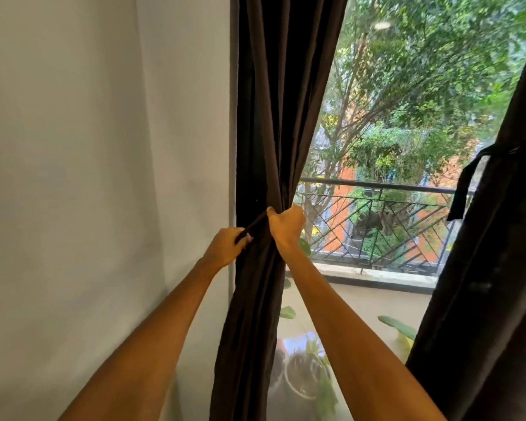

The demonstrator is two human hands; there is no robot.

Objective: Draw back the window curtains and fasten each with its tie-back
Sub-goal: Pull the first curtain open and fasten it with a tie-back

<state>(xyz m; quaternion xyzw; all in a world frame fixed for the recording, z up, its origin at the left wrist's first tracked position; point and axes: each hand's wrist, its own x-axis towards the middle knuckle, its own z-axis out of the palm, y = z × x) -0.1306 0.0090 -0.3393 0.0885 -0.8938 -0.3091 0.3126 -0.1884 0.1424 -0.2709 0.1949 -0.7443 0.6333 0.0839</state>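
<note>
Hands are both up at the left curtain (271, 123), which has been drawn to the wall side of the window and bunched into a narrow column of dark folds. The right hand (286, 227) is closed in a fist around the gathered cloth at about railing height, its grip pressed tight on the bundle, and I'd judge that is to keep the folds squeezed together while the band goes round. The left hand (227, 246) pinches one end of the tie-back (254, 224), a dark strip running taut from its fingers up to the right fist; the pull looks meant to take out slack before a knot or loop is made, though I cannot tell how the far end is held behind the fist. Over at the right edge, the right curtain (498, 238) already hangs gathered, cinched by its own tie-back (465, 183) with a loose tail hanging down, so that half of the job seems done. Beyond the glass are a metal balcony railing (377, 214), trees, and potted plants (304, 375) low down. No brand, label or writing can be read anywhere, on cloth, wall (88, 177) or pots.
</note>
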